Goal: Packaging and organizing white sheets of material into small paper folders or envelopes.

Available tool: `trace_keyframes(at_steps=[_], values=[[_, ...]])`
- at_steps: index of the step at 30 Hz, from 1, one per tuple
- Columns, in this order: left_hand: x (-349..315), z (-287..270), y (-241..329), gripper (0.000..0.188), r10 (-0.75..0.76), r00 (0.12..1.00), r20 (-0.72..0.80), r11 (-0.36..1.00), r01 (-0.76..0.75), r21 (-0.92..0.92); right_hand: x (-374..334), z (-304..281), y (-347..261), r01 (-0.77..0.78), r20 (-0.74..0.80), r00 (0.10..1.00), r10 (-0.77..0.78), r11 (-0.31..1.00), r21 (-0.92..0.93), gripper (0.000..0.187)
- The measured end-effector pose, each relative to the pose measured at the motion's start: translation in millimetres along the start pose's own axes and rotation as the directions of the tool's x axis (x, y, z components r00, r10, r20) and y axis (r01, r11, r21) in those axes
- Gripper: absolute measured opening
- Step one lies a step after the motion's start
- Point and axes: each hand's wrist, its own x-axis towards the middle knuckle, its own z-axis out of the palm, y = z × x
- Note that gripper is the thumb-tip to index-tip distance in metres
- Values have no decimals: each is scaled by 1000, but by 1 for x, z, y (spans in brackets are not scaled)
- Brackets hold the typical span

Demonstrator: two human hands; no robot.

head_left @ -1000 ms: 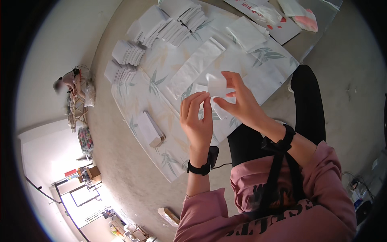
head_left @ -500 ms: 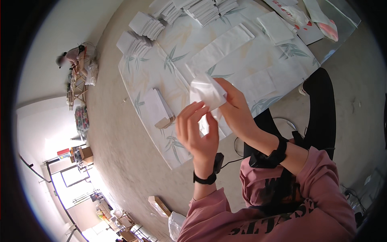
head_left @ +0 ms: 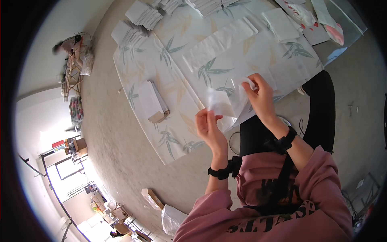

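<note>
Over the near edge of the table, my left hand (head_left: 211,128) pinches the lower edge of a thin translucent plastic sheet (head_left: 221,104) between thumb and fingers. To its right, my right hand (head_left: 261,97) is closed on a crumpled, glossy part of thin plastic. Whether the two parts are one piece I cannot tell; motion blurs them. Left of my hands lies a small stack of white flat packets (head_left: 152,101) with a brownish end. Beyond my hands, a long row of white plastic bags (head_left: 219,43) lies flat on the leaf-patterned table cover (head_left: 169,80).
Several stacks of white packets (head_left: 144,15) line the far edge. A white pile (head_left: 282,25) and printed plastic bags (head_left: 300,14) lie at the far right. Clear film (head_left: 288,74) rests near the right edge. A carton (head_left: 153,198) and a plastic bag (head_left: 173,220) are on the floor.
My hands have moved apart, the right one to the right and the left one slightly right and down. The bunched white plastic between them is now spread out and looks more see-through.
</note>
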Motion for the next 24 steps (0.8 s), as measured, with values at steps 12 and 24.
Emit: trace_keyframes(at_steps=[12,24], values=[[-39,-80,-1,21,-70,996,-54,535,83,841,-2,-43,11,-98,80,992,97,995,9,27],[-19,-51,0,40,-24,983,-183,270,183,945,-10,-53,22,-84,100,991,85,996,-8,12]])
